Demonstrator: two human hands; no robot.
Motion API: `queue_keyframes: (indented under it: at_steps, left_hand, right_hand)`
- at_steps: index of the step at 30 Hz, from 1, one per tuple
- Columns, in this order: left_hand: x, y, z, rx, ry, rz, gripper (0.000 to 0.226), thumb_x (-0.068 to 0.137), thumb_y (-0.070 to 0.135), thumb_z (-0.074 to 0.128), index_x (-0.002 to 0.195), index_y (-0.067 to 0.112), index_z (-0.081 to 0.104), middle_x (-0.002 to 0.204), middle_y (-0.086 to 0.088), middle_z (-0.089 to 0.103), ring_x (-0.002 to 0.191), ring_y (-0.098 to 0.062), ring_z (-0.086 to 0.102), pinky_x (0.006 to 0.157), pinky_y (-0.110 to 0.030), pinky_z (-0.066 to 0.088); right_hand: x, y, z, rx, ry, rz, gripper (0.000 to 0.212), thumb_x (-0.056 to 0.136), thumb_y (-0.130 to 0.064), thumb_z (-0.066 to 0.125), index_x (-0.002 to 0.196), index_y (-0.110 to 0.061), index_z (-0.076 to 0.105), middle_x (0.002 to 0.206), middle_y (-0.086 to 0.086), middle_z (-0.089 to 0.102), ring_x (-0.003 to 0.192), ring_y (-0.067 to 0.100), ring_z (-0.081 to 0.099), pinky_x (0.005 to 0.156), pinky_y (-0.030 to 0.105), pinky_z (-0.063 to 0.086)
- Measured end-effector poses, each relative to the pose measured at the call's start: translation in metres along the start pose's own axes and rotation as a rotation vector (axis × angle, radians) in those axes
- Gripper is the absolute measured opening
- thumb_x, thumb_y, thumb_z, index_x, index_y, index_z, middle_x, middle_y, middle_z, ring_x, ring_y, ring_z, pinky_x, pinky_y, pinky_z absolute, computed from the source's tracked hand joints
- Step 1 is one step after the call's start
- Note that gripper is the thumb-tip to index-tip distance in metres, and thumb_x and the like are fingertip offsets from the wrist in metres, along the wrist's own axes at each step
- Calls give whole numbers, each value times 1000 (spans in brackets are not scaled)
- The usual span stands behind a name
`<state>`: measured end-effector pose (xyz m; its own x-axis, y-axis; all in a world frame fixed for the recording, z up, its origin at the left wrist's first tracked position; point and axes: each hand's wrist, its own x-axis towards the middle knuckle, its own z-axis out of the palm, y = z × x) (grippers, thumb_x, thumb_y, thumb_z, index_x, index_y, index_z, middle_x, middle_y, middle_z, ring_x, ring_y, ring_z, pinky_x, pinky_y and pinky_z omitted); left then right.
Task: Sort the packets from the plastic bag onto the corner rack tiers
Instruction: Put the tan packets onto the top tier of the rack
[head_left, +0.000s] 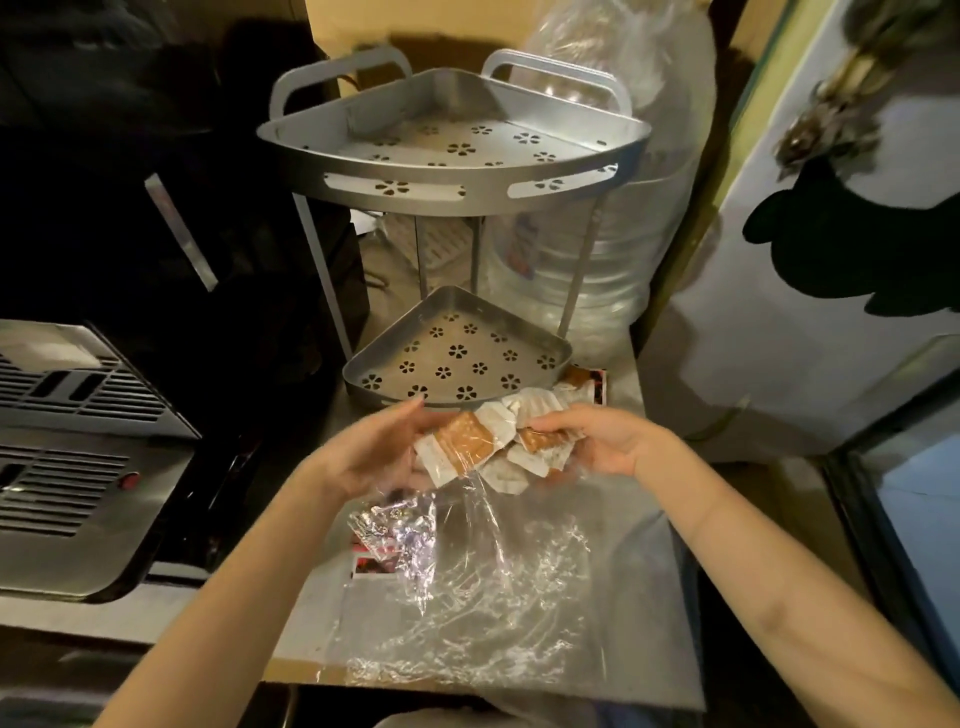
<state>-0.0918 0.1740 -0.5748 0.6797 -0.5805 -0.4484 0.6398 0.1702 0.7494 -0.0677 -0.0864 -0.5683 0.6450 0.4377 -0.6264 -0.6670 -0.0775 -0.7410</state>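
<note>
A grey metal corner rack stands ahead, its upper tier and lower tier both bare, with flower-shaped holes. Just in front of the lower tier, my left hand holds a white and orange packet. My right hand grips several more white and orange packets bunched together. A clear plastic bag hangs from below my hands and lies crumpled on the steel table. Under the bag's left part sit a crinkled silver wrapper and a red packet.
A metal appliance with vents sits at the left. A large clear water jug stands behind the rack on the right. A white cloth with dark shapes hangs at the right. A printed card lies beside the lower tier.
</note>
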Motion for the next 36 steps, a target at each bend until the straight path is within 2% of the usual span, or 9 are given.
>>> queue_keyframes:
  at_steps: [3, 6, 8, 11, 13, 17, 24, 28, 36]
  left_hand:
    - [5, -14, -15, -482, -255, 54, 98, 73, 66, 55, 144, 7, 21, 140, -26, 41, 125, -40, 45, 106, -52, 33]
    - [3, -27, -20, -602, -415, 140, 109, 71, 74, 50, 145, 12, -2, 147, -31, 17, 136, -46, 22, 113, -53, 12]
    - [0, -31, -8, -583, -352, 214, 111, 66, 73, 57, 145, 11, 9, 145, -30, 28, 134, -44, 28, 113, -51, 14]
    - [-1, -29, 16, -282, 66, 193, 95, 42, 61, 80, 119, 10, 54, 115, -16, 66, 105, -35, 62, 88, -45, 52]
    - [2, -20, 40, -32, 155, 146, 80, 50, 54, 78, 117, 13, 59, 110, -7, 69, 104, -27, 63, 85, -39, 49]
    - [13, -3, 74, 89, 171, 200, 48, 68, 26, 71, 109, 3, 62, 98, -6, 73, 89, -17, 69, 74, -28, 51]
    - [5, 49, 108, 259, 336, 405, 44, 61, 17, 77, 100, -1, 65, 93, -14, 71, 73, -19, 69, 56, -23, 52]
    - [-19, 92, 129, 371, 327, 591, 32, 51, 25, 79, 81, 13, 72, 89, -15, 73, 86, -37, 66, 80, -48, 52]
    - [-58, 196, 168, 453, 212, 846, 7, 64, 10, 71, 57, 8, 70, 64, -6, 72, 61, -16, 69, 60, -28, 58]
  right_hand:
    - [-10, -6, -6, 33, 6, -44, 30, 67, -14, 66, 97, -10, 65, 79, 6, 74, 71, 19, 70, 62, 34, 59]
    - [-19, -8, -12, 71, 8, -96, 27, 70, -15, 63, 97, -12, 64, 79, 5, 74, 71, 18, 70, 62, 33, 59]
    - [-24, -7, -17, 125, 35, -137, 26, 70, -15, 62, 95, -11, 64, 77, 5, 74, 69, 16, 70, 60, 30, 59]
    - [-30, -5, -18, 186, 66, -192, 26, 70, -13, 63, 96, -9, 65, 82, 8, 74, 73, 19, 71, 63, 33, 60]
    - [-31, -3, -16, 199, 102, -220, 31, 67, -14, 66, 98, -7, 66, 87, 9, 74, 77, 20, 71, 65, 33, 60]
    - [-38, -9, -4, 220, 146, -271, 49, 62, -13, 73, 109, -4, 63, 93, 12, 72, 81, 22, 71, 66, 36, 60]
    - [-72, -49, 17, 112, 182, -436, 77, 53, -19, 80, 123, -4, 53, 118, 20, 63, 108, 34, 61, 93, 54, 47]
    - [-102, -91, 27, 68, 150, -583, 54, 60, -14, 71, 112, -9, 60, 102, 10, 69, 93, 23, 66, 81, 42, 54]
    - [-163, -193, 61, -7, 132, -871, 37, 60, -12, 69, 97, -12, 65, 80, 1, 74, 74, 13, 70, 63, 33, 58]
